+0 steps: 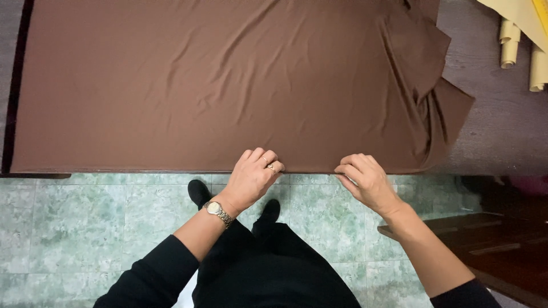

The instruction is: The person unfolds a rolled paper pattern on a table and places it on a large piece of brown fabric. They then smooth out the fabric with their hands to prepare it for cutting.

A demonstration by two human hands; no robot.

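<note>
Seen from above, left to right. Dark strip of table (11,114) edge at far left, showing beside the cloth. Brown fabric (217,85) spread flat over most of the tabletop, long axis running left to right, near hem lying straight along the table's front edge. Soft creases fanned across the middle; smoother toward the left.

Left hand (251,177) set on the near hem, a little left of centre, fingers curled down over the edge, thumb tucked under and out of sight. Pinched on the hem, by the look of it, though the underside of the grip could not be made out. Rings on two fingers, metal wristwatch (217,211) on the wrist, black sleeve behind.

Right hand (365,179) just to the right on the same hem, fingers bent and closed down on the edge, fingertips hidden by the knuckles. Both hands at the fabric's near border, the cloth stretching away from the fingers toward the far side; neither hand clearly nearer than the other.

Farther right, fabric bunched and folded over itself at the corner (439,108), layers hard to separate. Pale paper rolls (519,45) cut off at the top right. Dark wooden bench (474,239) low at right, partly out of frame. Green tiled floor (85,228) and black shoes below.
</note>
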